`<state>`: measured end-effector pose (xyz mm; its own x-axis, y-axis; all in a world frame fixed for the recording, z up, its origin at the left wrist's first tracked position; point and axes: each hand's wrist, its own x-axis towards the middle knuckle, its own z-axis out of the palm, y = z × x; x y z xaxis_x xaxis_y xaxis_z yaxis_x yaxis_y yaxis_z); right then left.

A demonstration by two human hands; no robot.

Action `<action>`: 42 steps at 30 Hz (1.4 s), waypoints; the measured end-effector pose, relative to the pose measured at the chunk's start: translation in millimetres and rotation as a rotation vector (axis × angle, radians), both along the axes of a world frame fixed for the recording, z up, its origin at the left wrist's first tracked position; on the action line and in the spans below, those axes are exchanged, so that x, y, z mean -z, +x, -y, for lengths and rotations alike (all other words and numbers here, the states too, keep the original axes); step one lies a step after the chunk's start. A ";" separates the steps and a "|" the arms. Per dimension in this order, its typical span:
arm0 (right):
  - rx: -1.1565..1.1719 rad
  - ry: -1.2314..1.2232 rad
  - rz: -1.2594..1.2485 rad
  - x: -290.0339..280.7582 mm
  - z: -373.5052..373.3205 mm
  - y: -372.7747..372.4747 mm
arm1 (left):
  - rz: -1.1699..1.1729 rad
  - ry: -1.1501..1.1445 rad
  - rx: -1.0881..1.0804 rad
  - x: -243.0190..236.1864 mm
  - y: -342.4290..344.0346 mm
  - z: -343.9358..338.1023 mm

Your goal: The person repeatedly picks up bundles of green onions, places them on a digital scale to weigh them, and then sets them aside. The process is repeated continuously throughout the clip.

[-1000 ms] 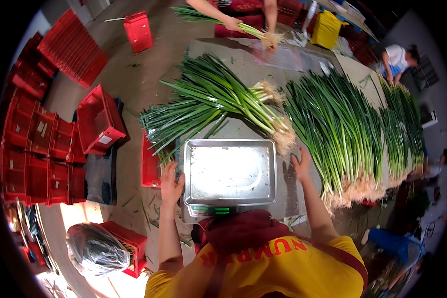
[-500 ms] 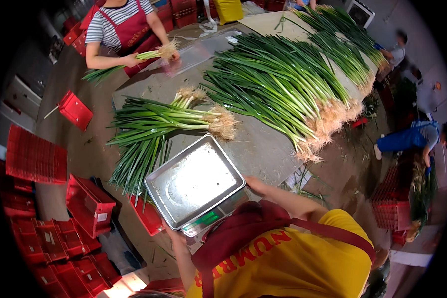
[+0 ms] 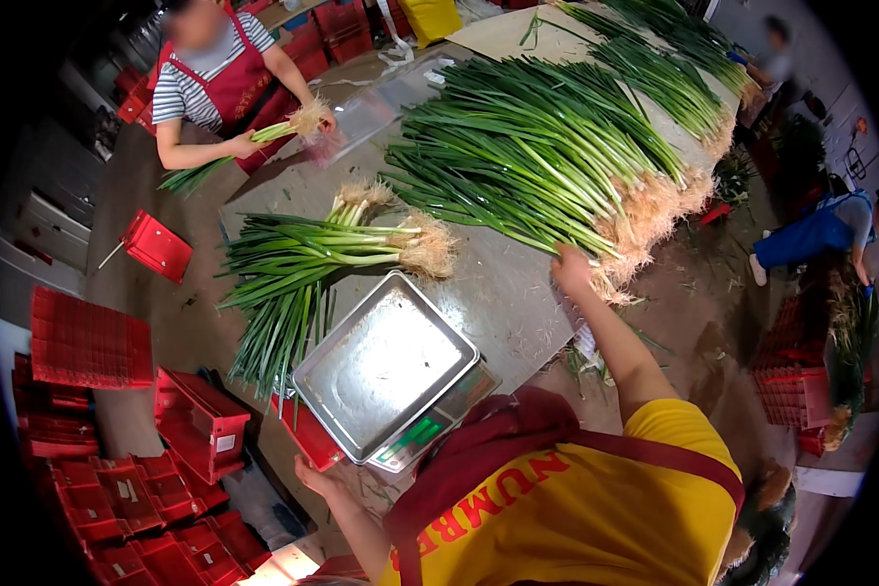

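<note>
Green onions (image 3: 527, 146) with white stems and bushy roots lie in a thick row across the table. At the near end of that row my right hand (image 3: 571, 271) has its fingers bent round the outermost stems. My left hand (image 3: 314, 479) is open, empty and low beside the near-left corner of the scale, just below a red crate (image 3: 310, 437). Between my arms stands the scale, its shiny metal tray (image 3: 386, 366) bare except for specks; a green display (image 3: 420, 432) shows along its near side. A smaller bunch of green onions (image 3: 332, 244) lies just beyond the tray.
Across the table a co-worker (image 3: 227, 93) in a maroon apron holds a bunch of green onions over clear plastic. Stacked red crates (image 3: 88, 337) fill the left side. At right, another person (image 3: 820, 234) in blue bends over crates. The grey tabletop (image 3: 498, 283) ends near my right forearm.
My right hand has left the scale's right side and reached forward to the green onions. My left hand has come off the scale's near-left edge and lowered. The view has shifted slightly.
</note>
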<state>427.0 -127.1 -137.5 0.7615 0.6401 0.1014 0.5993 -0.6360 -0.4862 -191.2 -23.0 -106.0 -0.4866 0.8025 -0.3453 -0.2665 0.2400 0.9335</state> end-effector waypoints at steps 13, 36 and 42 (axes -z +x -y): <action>-0.096 -0.428 -0.084 23.2 -2.9 -19.1 | -0.038 -0.004 0.103 -12.8 59.4 11.4; -0.211 -0.216 -0.210 -11.6 2.0 1.0 | -0.271 0.240 0.312 -39.9 97.0 22.5; -0.339 -0.128 0.126 -57.4 -9.7 59.5 | -0.305 0.182 0.380 -60.0 120.6 40.4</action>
